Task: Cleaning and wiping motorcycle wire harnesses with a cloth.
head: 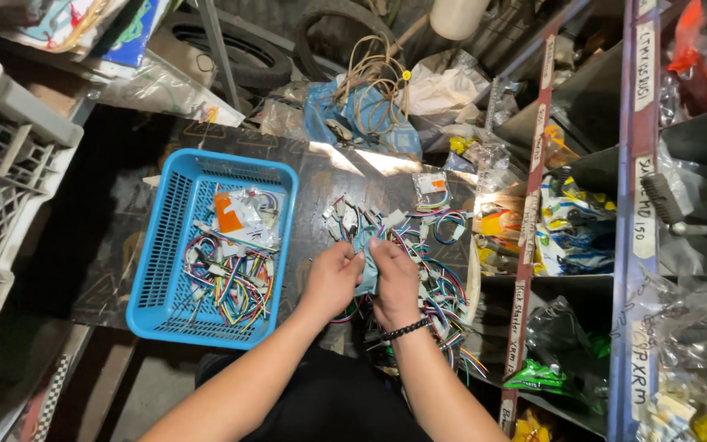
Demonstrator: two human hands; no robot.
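Simply small, pale-blue plastic packet (367, 266)

A single camera is sitting on the person's head, looking almost straight down over the forearms at the dark tabletop (333, 176). It is hanging fairly near, the tabletop filling the middle of the frame. A blue basket (157, 245) is lying left of the tabletop's centre, shelves (628, 205) are running down its right, and tyres (239, 49) are showing beyond its far edge.
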